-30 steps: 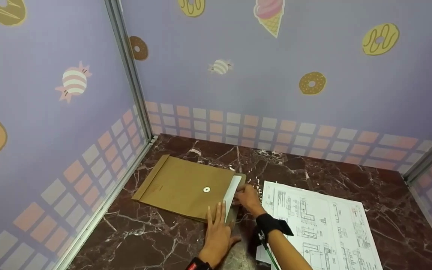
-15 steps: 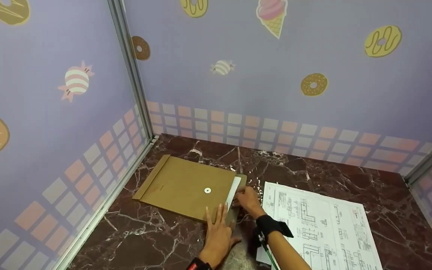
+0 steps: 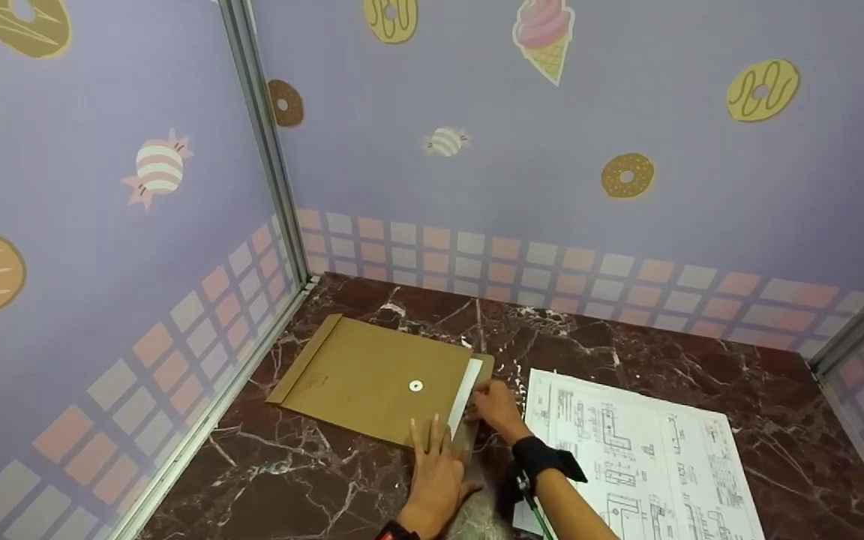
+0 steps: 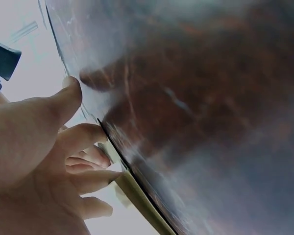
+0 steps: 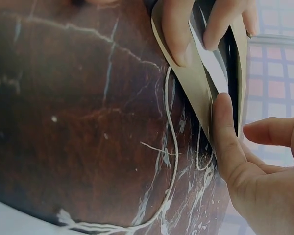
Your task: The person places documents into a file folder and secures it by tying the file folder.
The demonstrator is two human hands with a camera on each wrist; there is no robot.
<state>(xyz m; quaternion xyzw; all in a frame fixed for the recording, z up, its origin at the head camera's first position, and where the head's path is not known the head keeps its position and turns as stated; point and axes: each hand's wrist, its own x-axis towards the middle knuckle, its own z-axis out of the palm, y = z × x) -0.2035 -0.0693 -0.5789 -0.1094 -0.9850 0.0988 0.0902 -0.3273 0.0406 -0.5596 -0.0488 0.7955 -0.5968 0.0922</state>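
A brown paper envelope [image 3: 372, 375] with a white button disc [image 3: 415, 385] lies flat on the marble surface. White paper [image 3: 465, 394] sticks out in a narrow strip at its right-hand mouth, above the flap [image 3: 486, 367]. My left hand [image 3: 436, 480] rests with extended fingers on the envelope's near corner, across the mouth. At the mouth's middle, my right hand [image 3: 498, 406] touches the edge of the paper. In the right wrist view, the right thumb and a finger [image 5: 225, 107] stand apart beside the opening. The paper's inner part is hidden in the envelope.
Printed sheets with technical drawings [image 3: 642, 457] lie to the right, partly under the right forearm. A thin white string [image 5: 174, 137] trails from the envelope over the marble [image 3: 267, 480]. Patterned walls [image 3: 432, 180] stand at the left, back and right.
The white strip at the envelope's mouth is narrower than a second ago; the paper has slid a little to the left, inward. Both hands stay nearly in place.
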